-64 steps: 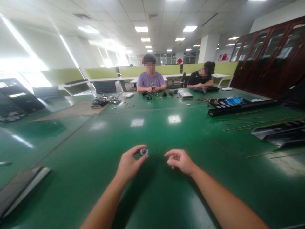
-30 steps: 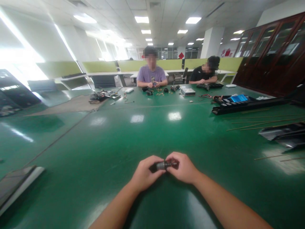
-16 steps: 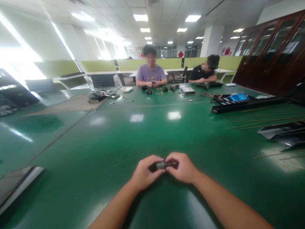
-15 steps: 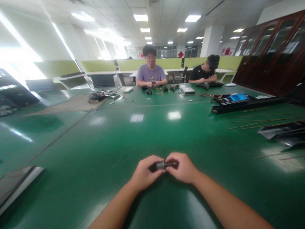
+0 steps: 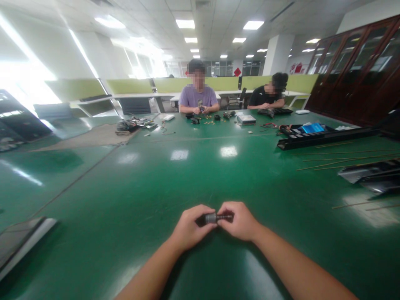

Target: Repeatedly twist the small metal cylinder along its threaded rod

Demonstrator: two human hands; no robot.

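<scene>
Green desk [image 5: 131,200] fills the office view. Low over its near edge, a small dark cylinder [image 5: 215,217] lies level, pinched at one end by the left hand [image 5: 189,228], at the other by the right hand [image 5: 239,221]. Two people sit at the far side.

A small cylindrical part of grey metal with a darker, thinner black section [image 5: 215,217] lies level, its long axis running left to right, just above the green desk [image 5: 200,175] near its front edge. The silvery grey end points left and sits under the fingertips of the left hand [image 5: 189,228]; the dark, narrower end points right and is pinched by the fingertips of the right hand [image 5: 239,221]. Both grips close on it from opposite ends, so only its short middle stretch shows between the fingers. Finer detail of the surface is too small to make out.
</scene>
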